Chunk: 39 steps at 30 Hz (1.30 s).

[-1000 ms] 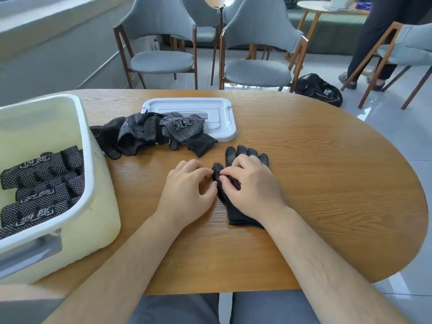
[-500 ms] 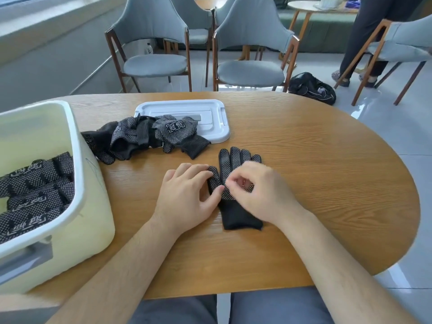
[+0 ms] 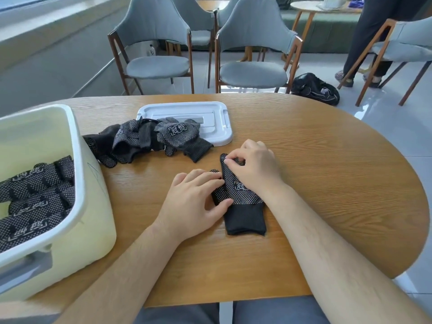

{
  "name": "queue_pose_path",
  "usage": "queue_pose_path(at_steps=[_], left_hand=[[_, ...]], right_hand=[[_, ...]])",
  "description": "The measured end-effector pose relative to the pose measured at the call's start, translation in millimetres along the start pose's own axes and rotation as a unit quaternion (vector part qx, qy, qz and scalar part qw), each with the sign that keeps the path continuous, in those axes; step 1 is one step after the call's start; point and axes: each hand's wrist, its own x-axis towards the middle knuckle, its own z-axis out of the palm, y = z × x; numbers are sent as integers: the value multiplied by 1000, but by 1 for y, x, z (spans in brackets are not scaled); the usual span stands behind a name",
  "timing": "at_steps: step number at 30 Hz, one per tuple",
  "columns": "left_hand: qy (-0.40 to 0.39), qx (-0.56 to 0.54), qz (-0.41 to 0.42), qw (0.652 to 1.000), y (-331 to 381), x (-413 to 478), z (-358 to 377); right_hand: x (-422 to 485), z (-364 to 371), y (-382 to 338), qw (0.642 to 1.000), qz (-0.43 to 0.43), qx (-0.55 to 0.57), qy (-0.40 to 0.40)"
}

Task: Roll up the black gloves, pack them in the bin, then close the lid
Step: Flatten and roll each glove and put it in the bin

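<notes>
A black dotted glove [image 3: 240, 199] lies flat on the wooden table [image 3: 327, 183], cuff toward me. My left hand [image 3: 194, 202] presses on its left side with fingers laid flat and thumb on the palm area. At the glove's fingertip end my right hand [image 3: 254, 167] pinches the fabric with curled fingers. A pile of loose black gloves [image 3: 145, 139] lies to the left of it. The pale yellow bin [image 3: 77, 160] at the left edge holds several rolled gloves [image 3: 35, 195]. The white lid [image 3: 217, 122] lies flat behind the pile.
Grey chairs [image 3: 252, 54] stand beyond the table's far edge. A black bag [image 3: 315, 87] lies on the floor at the back right, near a standing person's legs [image 3: 371, 43]. Bare wood stretches to the right of the glove.
My right hand has slid up from the glove's palm to its fingertip end and pinches there. The left hand has flattened onto the glove's left side.
</notes>
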Motion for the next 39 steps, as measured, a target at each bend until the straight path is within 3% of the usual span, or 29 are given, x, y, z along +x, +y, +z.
queue_pose_path(at_steps=[6, 13, 18, 29, 39], left_hand=[[15, -59, -39, 997, 9, 11, -2], [-54, -40, -68, 995, 21, 43, 24], [-45, -33, -71, 996, 20, 40, 25], [-47, -31, -64, 996, 20, 38, 24], [-51, -33, -62, 996, 20, 38, 23]], right_hand=[[3, -6, 16, 997, 49, 29, 57], [5, -4, 28, 996, 79, 39, 9], [8, -2, 26, 996, 64, 51, 33], [-2, -19, 42, 991, 129, 33, -21], [-5, -24, 31, 984, 100, 148, -24]])
